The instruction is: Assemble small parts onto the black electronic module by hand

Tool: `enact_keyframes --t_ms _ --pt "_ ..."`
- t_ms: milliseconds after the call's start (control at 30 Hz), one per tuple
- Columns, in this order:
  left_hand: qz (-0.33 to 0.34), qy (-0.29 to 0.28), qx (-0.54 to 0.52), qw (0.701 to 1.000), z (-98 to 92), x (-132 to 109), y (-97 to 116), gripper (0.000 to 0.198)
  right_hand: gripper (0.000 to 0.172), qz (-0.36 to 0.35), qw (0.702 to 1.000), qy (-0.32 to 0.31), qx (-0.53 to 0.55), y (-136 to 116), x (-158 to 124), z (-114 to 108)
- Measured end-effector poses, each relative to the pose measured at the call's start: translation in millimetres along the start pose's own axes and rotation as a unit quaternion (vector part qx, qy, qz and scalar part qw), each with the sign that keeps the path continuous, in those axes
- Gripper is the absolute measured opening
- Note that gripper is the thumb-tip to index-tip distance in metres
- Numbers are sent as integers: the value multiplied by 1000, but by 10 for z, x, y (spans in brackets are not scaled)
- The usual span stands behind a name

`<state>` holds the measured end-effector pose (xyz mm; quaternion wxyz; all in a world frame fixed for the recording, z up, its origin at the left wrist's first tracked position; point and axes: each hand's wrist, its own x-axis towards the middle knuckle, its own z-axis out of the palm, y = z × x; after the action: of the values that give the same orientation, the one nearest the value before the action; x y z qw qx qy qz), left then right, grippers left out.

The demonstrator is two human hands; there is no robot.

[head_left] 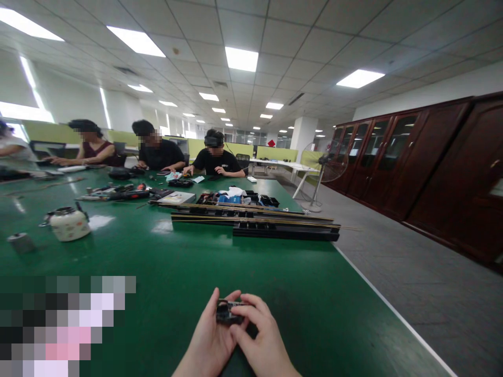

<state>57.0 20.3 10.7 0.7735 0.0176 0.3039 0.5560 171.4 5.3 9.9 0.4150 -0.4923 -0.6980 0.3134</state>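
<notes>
A small black plastic part [225,312], open on its upper side, lies between my two hands just above the green tabletop. My left hand [214,335] cradles it from below and the left, with the thumb and fingers along its sides. From the right, my right hand [262,327] reaches over it, fingertips bent against its right end and top. What exactly the part belongs to is too small to make out. The right fingers hide some of it.
Long black channels with thin brass-coloured rods [255,222] lie across the green table [165,293]. Beyond are bins of parts [231,198]. A floral pot [69,224] and a grey cylinder [21,243] stand left. Several people sit at the far side. The table edge runs along the right.
</notes>
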Motion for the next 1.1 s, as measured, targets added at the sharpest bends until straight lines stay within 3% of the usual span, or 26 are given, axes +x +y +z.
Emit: enact_keyframes --t_ms 233,600,900,1100 --pt "8 7 -7 1000 35 -40 -7 31 29 -10 1000 10 8 -20 -4 -13" --pt "-17 13 -10 1000 19 -27 5 29 42 -40 998 31 31 -44 -6 7" --pt "-42 -9 19 999 19 -45 30 34 41 -5 998 53 30 -3 6 23" --pt "-13 -13 18 1000 -4 -14 1 34 41 0 997 30 68 13 9 7"
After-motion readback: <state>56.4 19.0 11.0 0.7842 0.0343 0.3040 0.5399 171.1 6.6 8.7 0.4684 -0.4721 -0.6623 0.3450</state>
